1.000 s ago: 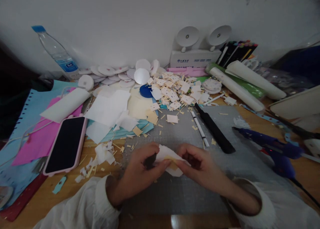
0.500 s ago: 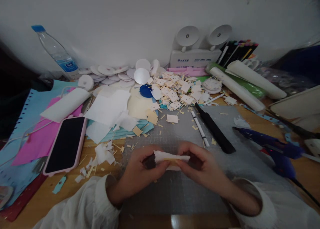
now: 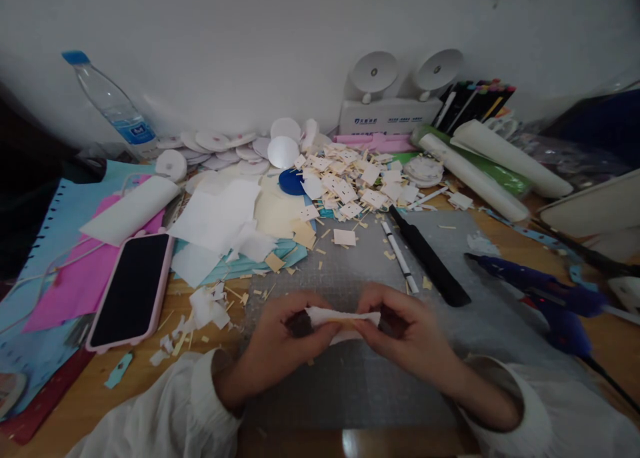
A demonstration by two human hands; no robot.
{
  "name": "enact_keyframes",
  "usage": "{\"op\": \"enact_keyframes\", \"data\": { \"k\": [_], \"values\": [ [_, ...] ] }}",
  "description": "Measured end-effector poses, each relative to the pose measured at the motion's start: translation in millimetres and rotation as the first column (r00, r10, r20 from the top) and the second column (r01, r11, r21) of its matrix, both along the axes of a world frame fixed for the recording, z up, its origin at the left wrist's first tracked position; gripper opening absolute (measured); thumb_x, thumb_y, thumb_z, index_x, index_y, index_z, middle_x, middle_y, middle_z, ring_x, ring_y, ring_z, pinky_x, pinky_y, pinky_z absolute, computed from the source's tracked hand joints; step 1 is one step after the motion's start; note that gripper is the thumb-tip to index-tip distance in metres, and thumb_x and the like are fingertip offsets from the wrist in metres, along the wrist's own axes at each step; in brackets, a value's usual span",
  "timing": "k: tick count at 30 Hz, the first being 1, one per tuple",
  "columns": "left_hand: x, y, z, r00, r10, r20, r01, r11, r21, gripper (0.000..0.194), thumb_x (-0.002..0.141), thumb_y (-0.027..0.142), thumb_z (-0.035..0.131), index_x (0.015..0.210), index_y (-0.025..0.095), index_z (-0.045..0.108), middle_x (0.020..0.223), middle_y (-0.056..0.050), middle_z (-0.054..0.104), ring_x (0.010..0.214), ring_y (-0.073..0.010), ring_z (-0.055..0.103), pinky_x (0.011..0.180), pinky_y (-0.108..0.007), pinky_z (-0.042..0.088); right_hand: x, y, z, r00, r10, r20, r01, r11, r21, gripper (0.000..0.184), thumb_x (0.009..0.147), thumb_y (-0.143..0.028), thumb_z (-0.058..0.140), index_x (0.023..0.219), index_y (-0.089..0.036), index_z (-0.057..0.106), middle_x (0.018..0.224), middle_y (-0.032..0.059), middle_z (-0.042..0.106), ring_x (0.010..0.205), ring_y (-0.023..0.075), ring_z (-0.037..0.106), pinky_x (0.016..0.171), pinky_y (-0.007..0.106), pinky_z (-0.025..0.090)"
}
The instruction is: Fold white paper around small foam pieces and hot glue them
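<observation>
Between both hands, low over the grey cutting mat (image 3: 350, 391), is a folded piece of white paper (image 3: 325, 317) with a thin yellowish strip along its near side. My left hand (image 3: 287, 331) pinches its left end, thumb in front and fingers behind. My right hand (image 3: 405, 328) grips the right end the same way, its thumb close to the left one. Beyond them, a small pale paper rectangle (image 3: 345, 237) lies on the mat. A white pen (image 3: 400, 258) and a long black tool (image 3: 433, 258) rest to the right of it.
Behind the mat spreads a heap of small paper pieces with drawn faces (image 3: 345, 181). White sheets (image 3: 220, 211) and a phone (image 3: 131, 291) lie at left, near a water bottle (image 3: 117, 105). At right are blue glue guns (image 3: 545, 285) and paper rolls (image 3: 475, 178).
The folded paper has tilted slightly, and its upper edge looks flatter than before. Both hands keep their grip in nearly the same place.
</observation>
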State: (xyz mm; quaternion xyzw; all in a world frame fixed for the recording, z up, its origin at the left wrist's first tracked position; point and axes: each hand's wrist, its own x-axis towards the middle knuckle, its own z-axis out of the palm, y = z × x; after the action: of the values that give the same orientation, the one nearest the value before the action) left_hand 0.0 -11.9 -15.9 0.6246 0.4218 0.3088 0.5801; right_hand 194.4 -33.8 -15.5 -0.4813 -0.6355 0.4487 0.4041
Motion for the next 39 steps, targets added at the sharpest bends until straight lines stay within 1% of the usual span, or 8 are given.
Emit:
{"op": "enact_keyframes", "data": {
  "k": [5,11,16,22,28,32,36,39],
  "values": [
    [1.7,1.3,0.7,0.998,0.046,0.052,-0.044,0.998,-0.032,0.014,0.074,0.029,0.068,0.075,0.016,0.064,0.061,0.001,0.058,0.057,-0.0106,0.053,0.051,-0.019,0.042,0.0,-1.5,-4.3,0.999,-0.021,0.025,0.021,1.000,-0.020,0.010,0.081,-0.030,0.060,0.085,-0.022,0.055,0.068,-0.0026,0.051,0.060,0.0115,0.047,0.052,0.022,0.038],
    [1.5,2.9,2.2,0.996,0.072,0.048,-0.072,0.997,-0.011,0.019,0.073,0.027,0.070,0.088,0.018,0.061,0.078,0.000,0.061,0.067,-0.0108,0.055,0.056,-0.019,0.044,0.2,0.0,-2.3,0.998,-0.002,0.059,0.008,0.995,-0.097,0.011,0.082,-0.032,0.057,0.082,-0.021,0.054,0.066,-0.0025,0.048,0.057,0.0109,0.043,0.050,0.022,0.035],
    [0.5,1.5,4.4,0.995,0.104,0.010,-0.104,0.994,-0.036,0.022,0.073,0.026,0.069,0.090,0.017,0.058,0.075,0.001,0.057,0.064,-0.0103,0.055,0.055,-0.019,0.044,1.3,-0.2,-5.6,0.999,0.037,-0.008,-0.037,0.987,-0.159,0.014,0.083,-0.034,0.056,0.088,-0.022,0.052,0.075,-0.0014,0.049,0.064,0.0122,0.046,0.054,0.023,0.039],
    [1.2,2.4,5.6,0.995,0.097,0.029,-0.095,0.994,-0.055,0.021,0.075,0.026,0.068,0.090,0.018,0.056,0.074,0.001,0.058,0.063,-0.0101,0.055,0.055,-0.019,0.044,1.9,-0.6,-5.0,0.999,0.041,-0.016,-0.043,0.984,-0.170,0.011,0.084,-0.033,0.055,0.087,-0.022,0.053,0.070,-0.0022,0.047,0.060,0.0112,0.044,0.051,0.022,0.036],
    [1.2,1.8,5.6,0.996,0.087,0.011,-0.087,0.994,0.060,0.014,0.078,0.022,0.064,0.090,0.018,0.058,0.083,-0.001,0.061,0.071,-0.0117,0.057,0.060,-0.021,0.046,0.9,-0.3,-3.7,0.998,0.052,0.027,-0.046,0.984,-0.170,0.012,0.084,-0.034,0.054,0.085,-0.022,0.053,0.066,-0.0032,0.044,0.058,0.0112,0.041,0.049,0.022,0.034],
    [0.8,2.6,5.2,0.996,0.081,-0.033,-0.077,0.992,0.098,0.013,0.078,0.021,0.063,0.090,0.018,0.058,0.082,-0.001,0.061,0.070,-0.0120,0.057,0.060,-0.021,0.045,-0.7,0.5,-6.4,0.997,0.073,-0.029,-0.077,0.973,-0.218,0.014,0.084,-0.034,0.056,0.089,-0.022,0.051,0.068,-0.0040,0.043,0.058,0.0102,0.041,0.049,0.021,0.034],
    [-0.3,5.8,3.4,0.983,0.126,-0.132,-0.101,0.978,0.184,0.016,0.079,0.019,0.061,0.094,0.019,0.058,0.083,-0.001,0.061,0.071,-0.0125,0.056,0.061,-0.022,0.044,-2.0,4.7,-7.9,0.998,0.008,-0.063,-0.023,0.972,-0.236,0.021,0.082,-0.038,0.059,0.091,-0.022,0.049,0.065,-0.0056,0.042,0.056,0.0095,0.042,0.049,0.020,0.036],
    [-2.0,8.3,0.4,0.975,0.159,-0.155,-0.123,0.969,0.215,0.019,0.081,0.021,0.060,0.099,0.019,0.055,0.077,0.001,0.059,0.067,-0.0122,0.055,0.059,-0.022,0.043,-1.0,8.4,-8.3,0.997,-0.020,-0.075,0.001,0.971,-0.238,0.023,0.081,-0.040,0.060,0.090,-0.022,0.048,0.067,-0.0045,0.047,0.058,0.0102,0.047,0.050,0.021,0.039]
  ]
}}
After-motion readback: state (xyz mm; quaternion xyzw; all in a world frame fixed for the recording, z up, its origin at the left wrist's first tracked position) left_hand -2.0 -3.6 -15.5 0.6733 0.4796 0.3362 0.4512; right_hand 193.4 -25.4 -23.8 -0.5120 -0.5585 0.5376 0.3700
